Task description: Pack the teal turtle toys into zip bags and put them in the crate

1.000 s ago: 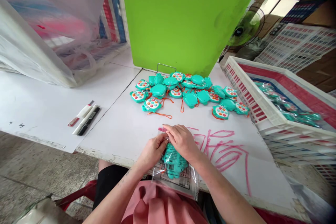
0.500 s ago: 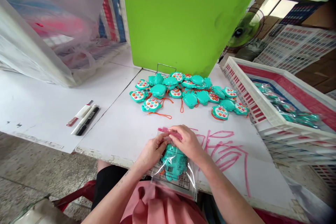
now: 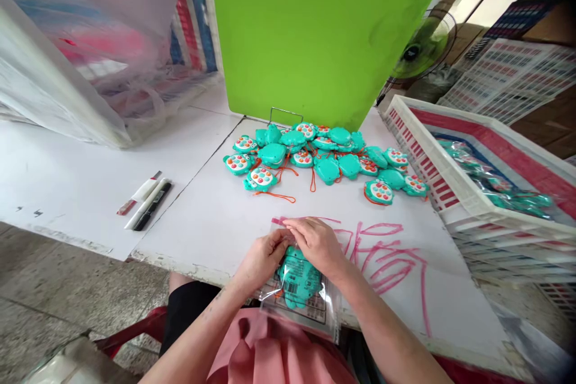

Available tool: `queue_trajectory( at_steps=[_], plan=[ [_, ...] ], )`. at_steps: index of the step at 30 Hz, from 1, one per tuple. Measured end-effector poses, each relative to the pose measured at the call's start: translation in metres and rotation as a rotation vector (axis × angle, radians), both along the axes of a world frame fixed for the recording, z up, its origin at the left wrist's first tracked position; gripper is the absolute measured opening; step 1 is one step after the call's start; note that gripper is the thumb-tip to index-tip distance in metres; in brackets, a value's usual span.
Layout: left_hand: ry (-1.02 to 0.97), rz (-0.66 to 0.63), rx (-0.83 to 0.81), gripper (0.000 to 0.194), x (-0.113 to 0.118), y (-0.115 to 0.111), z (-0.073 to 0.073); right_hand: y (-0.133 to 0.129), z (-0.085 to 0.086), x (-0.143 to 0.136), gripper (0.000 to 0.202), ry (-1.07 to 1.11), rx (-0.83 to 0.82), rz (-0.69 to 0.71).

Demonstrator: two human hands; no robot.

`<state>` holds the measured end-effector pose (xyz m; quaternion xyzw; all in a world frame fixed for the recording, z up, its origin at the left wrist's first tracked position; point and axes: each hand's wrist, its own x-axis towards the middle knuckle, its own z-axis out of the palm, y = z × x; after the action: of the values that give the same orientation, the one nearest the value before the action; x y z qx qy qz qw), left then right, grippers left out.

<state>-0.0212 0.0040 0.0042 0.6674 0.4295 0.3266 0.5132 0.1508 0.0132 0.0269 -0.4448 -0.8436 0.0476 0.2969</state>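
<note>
A clear plastic bag [image 3: 330, 312] lies at the table's front edge, its lower end hanging over my lap. Inside it is a teal turtle-shaped toy [image 3: 299, 282], back side up, with a printed barcode showing. My left hand [image 3: 263, 261] pinches the bag's upper left edge, fingertips closed together. Across the bag's top end lies my right hand [image 3: 317, 243], fingers together and bent over the plastic, thumb hidden beneath. Both hands' fingertips nearly meet above the toy's head.
Behind the hands, several loose turtle toys [image 3: 272, 155] with orange cords lie piled before a green board [image 3: 324, 30]. Markers and a cutter-like tool [image 3: 144, 195] lie left. A white crate [image 3: 450, 192] at right holds bagged toys. Pink scribbles [image 3: 391, 264] mark the table.
My right hand's fingers have shifted slightly left and down over the bag's top. My left hand keeps its pinch. The view has moved slightly.
</note>
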Motion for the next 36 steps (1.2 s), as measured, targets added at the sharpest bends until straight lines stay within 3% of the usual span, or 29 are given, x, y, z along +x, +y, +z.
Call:
queue_trajectory(
  at_steps=[7,20,27,36],
  plan=[
    [0.002,0.000,0.001,0.032,0.000,0.000,0.002,0.000,0.004,-0.003,0.026,0.096,-0.155,-0.011],
    [0.042,0.008,-0.005,0.029,0.000,0.000,0.003,0.005,-0.001,-0.001,0.029,0.168,-0.159,-0.022],
    [0.040,0.005,0.001,0.034,0.000,0.000,0.002,0.007,-0.009,-0.001,0.018,0.199,-0.090,-0.123],
    [0.059,-0.010,0.005,0.036,-0.001,0.000,0.000,0.009,-0.008,-0.003,0.023,0.060,0.018,-0.205]
  ],
)
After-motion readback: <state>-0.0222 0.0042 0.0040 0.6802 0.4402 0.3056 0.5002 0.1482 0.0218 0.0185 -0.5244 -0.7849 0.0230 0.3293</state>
